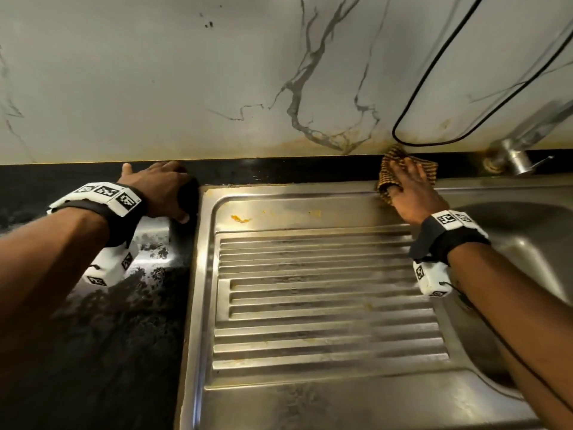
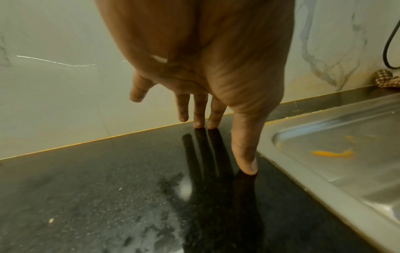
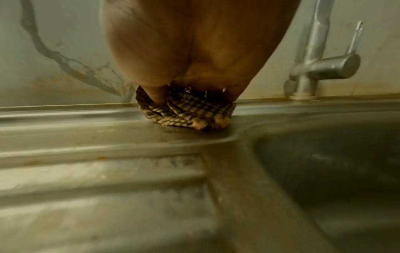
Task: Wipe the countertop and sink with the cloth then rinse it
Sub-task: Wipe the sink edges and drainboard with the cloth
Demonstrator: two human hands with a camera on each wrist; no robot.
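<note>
Right hand (image 1: pixel 410 187) is pressing the brown checked cloth (image 1: pixel 391 169) onto the back ledge of the stainless steel sink (image 1: pixel 325 274), fingers (image 3: pixel 200 123) curled round its front edge, just left of the chrome tap (image 1: pixel 511 156). Left hand (image 1: pixel 161 189) rests on the glossy black counter (image 1: pixel 93 336), fingers (image 2: pixel 199 111) straight, holding nothing. Orange smear (image 1: pixel 240 218) sits on the drainboard.

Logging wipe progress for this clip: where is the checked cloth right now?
In the head view, the brown checked cloth lies under the right hand on the steel sink's back rim, between the ribbed drainboard and the metal tap.
</note>
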